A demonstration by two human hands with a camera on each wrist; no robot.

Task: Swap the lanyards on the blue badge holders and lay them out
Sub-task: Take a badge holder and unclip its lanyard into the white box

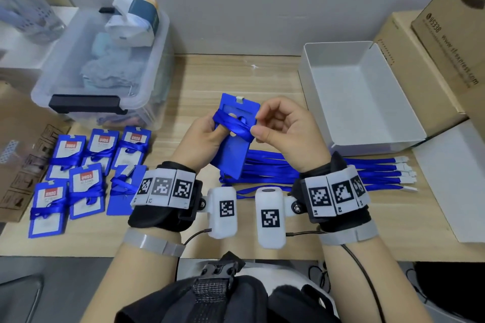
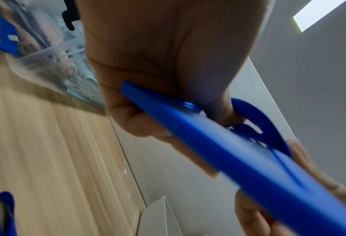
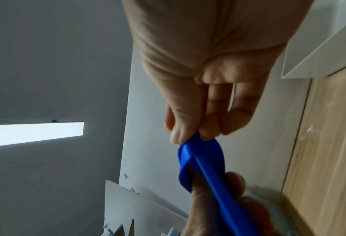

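While held above table: badge holder (image 1: 232, 149), left of white box (image 1: 409, 123).
Bin (image 1: 86, 81): crumpled cloth, packets.
Left hand (image 1: 199, 139): grips holder.
Right hand (image 1: 288, 134): pinches wrapped lanyard (image 1: 236, 127).
White box: shows nothing inside.

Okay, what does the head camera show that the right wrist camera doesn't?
Only the head view shows the wrapped badge holders laid out on the left of the table, the loose lanyards stretched out to the right, the clear storage bin and the empty white box.

Only the right wrist view shows a ceiling light and the underside of the right hand pinching.

Both show the left hand holding the blue badge holder while the right hand pinches the lanyard wrapped around it.
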